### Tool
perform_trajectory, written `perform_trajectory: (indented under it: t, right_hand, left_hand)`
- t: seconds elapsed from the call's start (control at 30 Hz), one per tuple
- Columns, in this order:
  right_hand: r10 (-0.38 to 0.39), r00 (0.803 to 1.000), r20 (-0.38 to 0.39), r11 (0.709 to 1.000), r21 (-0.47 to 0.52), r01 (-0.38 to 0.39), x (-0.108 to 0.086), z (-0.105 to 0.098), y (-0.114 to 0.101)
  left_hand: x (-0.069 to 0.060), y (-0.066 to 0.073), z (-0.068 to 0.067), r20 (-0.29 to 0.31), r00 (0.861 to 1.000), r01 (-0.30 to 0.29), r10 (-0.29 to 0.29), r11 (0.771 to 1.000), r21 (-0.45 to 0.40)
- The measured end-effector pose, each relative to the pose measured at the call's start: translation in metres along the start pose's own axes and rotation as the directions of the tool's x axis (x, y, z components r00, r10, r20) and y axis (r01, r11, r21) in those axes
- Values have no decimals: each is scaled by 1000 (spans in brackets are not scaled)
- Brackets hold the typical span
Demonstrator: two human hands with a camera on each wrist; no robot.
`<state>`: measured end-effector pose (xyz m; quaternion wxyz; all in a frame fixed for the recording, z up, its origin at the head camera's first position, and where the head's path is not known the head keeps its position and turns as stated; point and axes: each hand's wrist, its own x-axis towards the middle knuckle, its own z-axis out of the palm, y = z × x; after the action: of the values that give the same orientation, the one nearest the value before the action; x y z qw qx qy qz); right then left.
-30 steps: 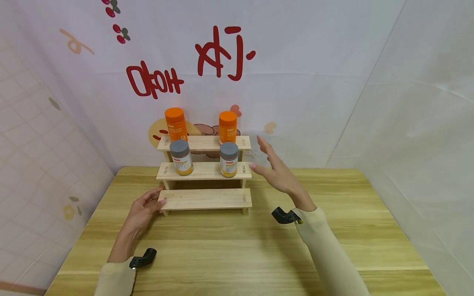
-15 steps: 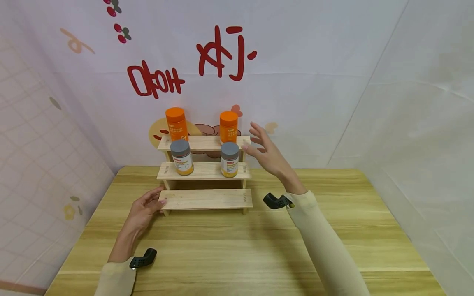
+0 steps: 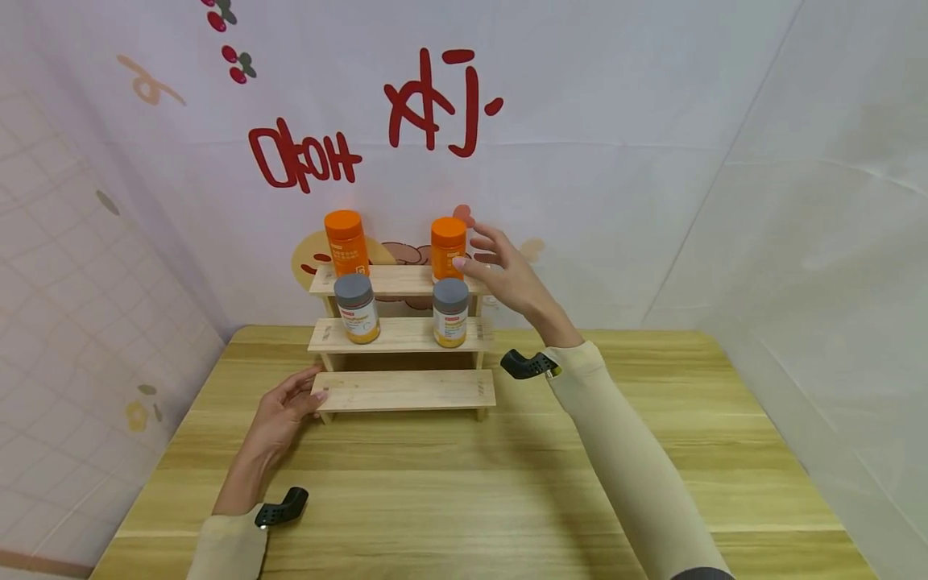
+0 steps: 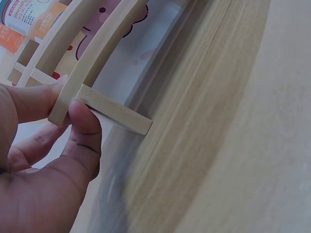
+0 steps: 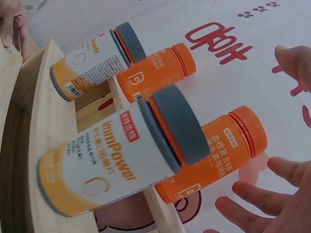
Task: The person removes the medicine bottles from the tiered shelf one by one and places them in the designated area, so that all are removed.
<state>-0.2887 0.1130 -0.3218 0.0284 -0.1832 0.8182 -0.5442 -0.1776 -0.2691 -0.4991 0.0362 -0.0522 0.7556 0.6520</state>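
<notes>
A three-tier wooden display stand [image 3: 406,390] stands on the table. My left hand [image 3: 278,412] pinches the left end of its lowest board between thumb and fingers, as the left wrist view [image 4: 68,97] confirms. My right hand [image 3: 511,278] is beside the right orange bottle [image 3: 446,251] on the top tier, thumb in front and fingers spread; in the right wrist view a gap shows between fingers and bottle. Another orange bottle [image 3: 348,248] stands at the top tier's left. Two white-and-yellow bottles with grey lids, the left one [image 3: 358,316] and the right one [image 3: 450,319], occupy the middle tier.
The wood-grain table [image 3: 406,491] extends in front of the stand and to both sides. Close behind it hangs a white printed cloth backdrop [image 3: 580,185], with more cloth at the left and right. Each wrist carries a small black device.
My right hand has moved left and upward, from beside the stand to the right orange bottle. The left hand keeps its hold on the lowest board, and the bottles have stayed put.
</notes>
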Motion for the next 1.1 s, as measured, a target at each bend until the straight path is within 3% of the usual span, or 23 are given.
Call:
perform_trajectory:
  t: [0.27,0.67,0.93,1.1]
  right_hand:
    - [10,1000,20,1000,-6,-10,21,6,-7]
    - [69,995,-67,997,-15,-70,40,19,-5]
    - [14,997,-76,1000,-16,-15,46,27,0]
    - [18,995,-93,1000,-17,-19,44,27,-2]
  left_hand:
    - [-1,-1,-2,9,1000,-1,1,1000,-17]
    - [0,-3,-1,9,1000,-12,12,1000,-8]
    - [0,-3,-1,11,1000,-14,14,1000,-4]
    - [0,-3,-2,12,1000,-23,23,1000,-3]
